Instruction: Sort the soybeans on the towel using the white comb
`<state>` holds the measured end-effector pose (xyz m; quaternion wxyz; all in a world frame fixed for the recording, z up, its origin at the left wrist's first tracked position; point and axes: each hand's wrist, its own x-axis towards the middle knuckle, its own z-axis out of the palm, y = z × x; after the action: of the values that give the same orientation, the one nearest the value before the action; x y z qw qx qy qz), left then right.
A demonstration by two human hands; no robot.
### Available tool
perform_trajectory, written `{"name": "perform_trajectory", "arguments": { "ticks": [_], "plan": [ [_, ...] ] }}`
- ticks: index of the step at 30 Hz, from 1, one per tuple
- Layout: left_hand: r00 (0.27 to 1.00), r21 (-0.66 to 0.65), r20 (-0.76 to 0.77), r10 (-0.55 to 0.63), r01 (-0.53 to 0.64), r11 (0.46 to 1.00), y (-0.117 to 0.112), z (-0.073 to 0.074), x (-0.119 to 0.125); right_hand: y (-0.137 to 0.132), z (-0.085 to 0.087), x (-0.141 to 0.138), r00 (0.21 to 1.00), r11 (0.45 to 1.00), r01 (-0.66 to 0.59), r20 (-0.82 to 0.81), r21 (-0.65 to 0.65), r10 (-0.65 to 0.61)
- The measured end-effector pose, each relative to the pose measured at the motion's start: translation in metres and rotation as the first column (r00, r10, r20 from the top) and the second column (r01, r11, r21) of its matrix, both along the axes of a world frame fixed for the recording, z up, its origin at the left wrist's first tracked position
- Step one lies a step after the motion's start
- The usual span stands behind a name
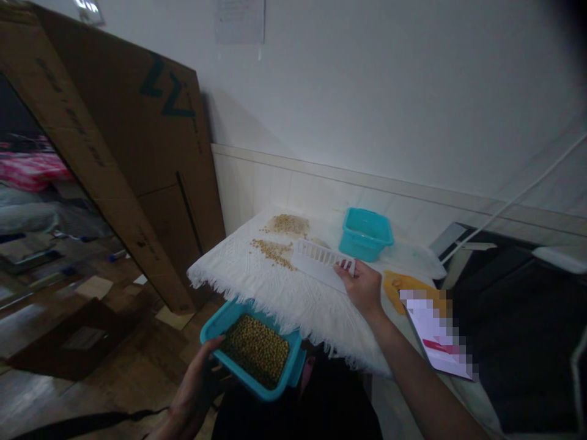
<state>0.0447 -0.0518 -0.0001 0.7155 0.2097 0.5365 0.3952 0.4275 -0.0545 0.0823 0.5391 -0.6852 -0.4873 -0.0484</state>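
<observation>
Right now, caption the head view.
Left hand holds bean-filled teal basket; right hand grips white slotted scoop on fringed tablecloth.

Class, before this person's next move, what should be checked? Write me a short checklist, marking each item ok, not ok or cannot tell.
1. Left hand grips the bean-filled tub by its rim: ok.
2. No beans spilling over that tub: ok.
3. Right hand holds the white slotted tray on the white cloth: ok.
4. Cloth free of loose beans: not ok, two piles lie beside the tray.
5. Tray apart from the empty-looking second tub: cannot tell, they sit close.
</observation>
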Motion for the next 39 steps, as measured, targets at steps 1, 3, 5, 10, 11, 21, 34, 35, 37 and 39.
{"name": "perform_trajectory", "arguments": {
  "ticks": [1, 3, 5, 10, 11, 21, 34, 35, 37, 39],
  "plan": [
    [1.0, 0.002, -0.001, -0.001, 0.001, 1.0, 0.0, -0.001, 0.0, 0.0, 0.0, 0.0, 1.0, 1.0, -0.004, -0.002, 0.001, 0.004],
    [1.0, 0.003, -0.003, -0.003, 0.003, 1.0, 0.001, -0.003, -0.001, 0.0, 0.0, -0.001, 1.0, 1.0, -0.016, -0.011, 0.004, 0.016],
    [1.0, 0.003, -0.008, -0.006, 0.006, 1.0, 0.001, -0.004, -0.001, -0.001, 0.0, -0.002, 0.999, 0.999, -0.031, -0.027, 0.008, 0.032],
    [1.0, 0.002, 0.006, 0.014, -0.014, 1.0, 0.002, -0.005, -0.001, -0.002, 0.002, -0.006, 0.998, 0.998, -0.055, -0.043, 0.001, 0.055],
    [1.0, -0.001, 0.012, 0.016, -0.016, 1.0, 0.002, -0.005, -0.001, -0.002, 0.003, -0.006, 0.997, 0.998, -0.06, -0.044, 0.001, 0.06],
    [1.0, -0.026, 0.021, 0.001, 0.0, 1.0, 0.001, -0.004, 0.0, -0.001, 0.002, -0.007, 0.994, 0.996, -0.088, -0.059, 0.0, 0.088],
    [1.0, -0.023, 0.016, -0.002, 0.003, 1.0, 0.001, 0.003, 0.001, -0.004, 0.004, -0.006, 0.996, 0.998, -0.058, -0.073, 0.022, 0.059],
    [1.0, -0.023, 0.018, -0.002, 0.002, 1.0, 0.001, 0.003, 0.001, -0.004, 0.004, -0.006, 0.996, 0.998, -0.056, -0.072, 0.023, 0.058],
    [1.0, -0.025, 0.015, 0.0, 0.0, 1.0, 0.001, 0.002, 0.001, -0.005, 0.005, -0.008, 0.995, 0.998, -0.059, -0.076, 0.027, 0.061],
    [1.0, -0.018, 0.02, -0.002, 0.003, 1.0, 0.001, 0.003, 0.0, -0.005, 0.006, -0.01, 0.993, 0.997, -0.075, -0.089, 0.025, 0.077]
  ]
}}
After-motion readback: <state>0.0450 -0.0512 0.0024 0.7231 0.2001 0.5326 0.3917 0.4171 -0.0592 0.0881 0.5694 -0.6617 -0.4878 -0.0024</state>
